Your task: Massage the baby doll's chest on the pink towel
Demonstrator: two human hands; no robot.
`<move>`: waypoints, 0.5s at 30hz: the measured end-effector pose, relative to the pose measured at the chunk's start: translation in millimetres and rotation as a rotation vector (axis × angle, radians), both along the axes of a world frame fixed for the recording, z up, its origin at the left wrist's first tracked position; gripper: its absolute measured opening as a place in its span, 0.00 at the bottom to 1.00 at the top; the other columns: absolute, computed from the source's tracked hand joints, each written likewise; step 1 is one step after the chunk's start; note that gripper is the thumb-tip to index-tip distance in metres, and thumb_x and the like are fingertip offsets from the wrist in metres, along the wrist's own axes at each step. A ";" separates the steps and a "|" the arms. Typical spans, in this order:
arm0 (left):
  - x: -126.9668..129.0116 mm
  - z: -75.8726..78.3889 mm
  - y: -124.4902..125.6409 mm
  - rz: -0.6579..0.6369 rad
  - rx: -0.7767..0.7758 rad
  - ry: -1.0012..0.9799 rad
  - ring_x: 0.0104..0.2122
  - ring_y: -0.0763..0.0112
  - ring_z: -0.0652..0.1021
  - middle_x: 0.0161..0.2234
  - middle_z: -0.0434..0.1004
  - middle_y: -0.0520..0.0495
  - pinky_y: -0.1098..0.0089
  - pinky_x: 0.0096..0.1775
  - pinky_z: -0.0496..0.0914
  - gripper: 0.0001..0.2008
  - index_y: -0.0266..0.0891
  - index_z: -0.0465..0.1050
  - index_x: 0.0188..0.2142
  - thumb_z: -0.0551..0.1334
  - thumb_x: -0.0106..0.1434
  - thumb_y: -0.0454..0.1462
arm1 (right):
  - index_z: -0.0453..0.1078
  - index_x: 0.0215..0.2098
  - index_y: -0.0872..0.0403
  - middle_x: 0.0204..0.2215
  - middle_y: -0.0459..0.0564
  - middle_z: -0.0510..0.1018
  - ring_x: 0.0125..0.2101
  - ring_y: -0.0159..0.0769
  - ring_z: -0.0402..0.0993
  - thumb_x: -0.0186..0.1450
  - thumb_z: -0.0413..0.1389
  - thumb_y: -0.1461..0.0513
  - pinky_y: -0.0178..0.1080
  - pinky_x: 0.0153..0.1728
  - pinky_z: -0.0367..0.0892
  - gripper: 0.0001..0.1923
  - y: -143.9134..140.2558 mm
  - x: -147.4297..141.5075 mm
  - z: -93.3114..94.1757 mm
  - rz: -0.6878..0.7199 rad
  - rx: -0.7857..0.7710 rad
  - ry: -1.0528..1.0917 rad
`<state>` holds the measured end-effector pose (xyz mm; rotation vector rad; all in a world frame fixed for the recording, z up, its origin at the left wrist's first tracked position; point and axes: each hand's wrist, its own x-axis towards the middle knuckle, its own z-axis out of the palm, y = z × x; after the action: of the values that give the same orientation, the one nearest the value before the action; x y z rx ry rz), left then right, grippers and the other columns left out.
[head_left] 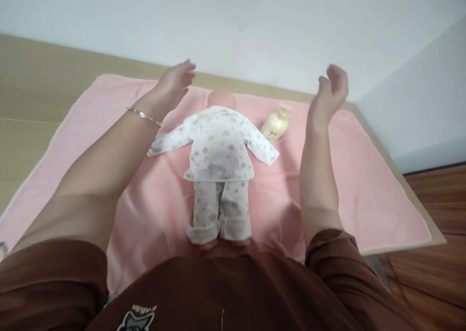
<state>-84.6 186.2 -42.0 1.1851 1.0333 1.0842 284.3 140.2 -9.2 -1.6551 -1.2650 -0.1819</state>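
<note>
A baby doll (221,98) lies stretched out on a pink blanket (138,224), its bald head at the far end and its feet towards me. It is dressed in a white printed top (220,144) and matching trousers (235,209) with turned-up cuffs. Both sleeves spread outwards. My left hand (176,82) is raised to the left of the doll's head, fingers loosely bent and apart, nothing in it. Farther right, my right hand (332,92) is also raised and empty, its fingers curled with the thumb apart. Neither hand touches the doll.
A pale yellow bottle (276,123) leans or lies near the doll's sleeve on the right. Under the blanket is a light wooden tabletop (25,103). A white wall (291,40) rises behind it, and dark wooden flooring (433,224) shows at the right.
</note>
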 end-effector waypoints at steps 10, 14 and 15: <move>140.2 37.2 -67.0 -0.259 -0.344 -0.731 0.77 0.59 0.42 0.78 0.29 0.42 0.62 0.73 0.50 0.37 0.33 0.34 0.76 0.39 0.80 0.55 | 0.75 0.44 0.38 0.50 0.51 0.84 0.56 0.48 0.76 0.72 0.33 0.52 0.54 0.72 0.53 0.27 -15.0 -79.7 -23.9 0.015 -0.448 -0.412; 156.3 33.9 -72.7 -0.284 -0.432 -0.884 0.75 0.53 0.48 0.76 0.42 0.36 0.53 0.68 0.58 0.41 0.30 0.32 0.75 0.41 0.78 0.58 | 0.72 0.36 0.34 0.47 0.49 0.84 0.50 0.51 0.76 0.70 0.35 0.45 0.55 0.56 0.66 0.23 -20.1 -66.1 -26.5 0.184 -0.360 -0.340; 159.4 32.8 -74.9 -0.310 -0.468 -0.909 0.75 0.53 0.48 0.76 0.47 0.38 0.51 0.69 0.57 0.43 0.31 0.32 0.75 0.42 0.77 0.60 | 0.72 0.35 0.33 0.45 0.49 0.85 0.49 0.51 0.75 0.70 0.36 0.44 0.55 0.55 0.66 0.23 -22.1 -62.7 -27.3 0.216 -0.340 -0.350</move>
<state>74.8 111.3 -9.1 0.3586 0.3311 0.9084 221.6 118.2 -36.5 -1.8065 -1.8106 -0.1324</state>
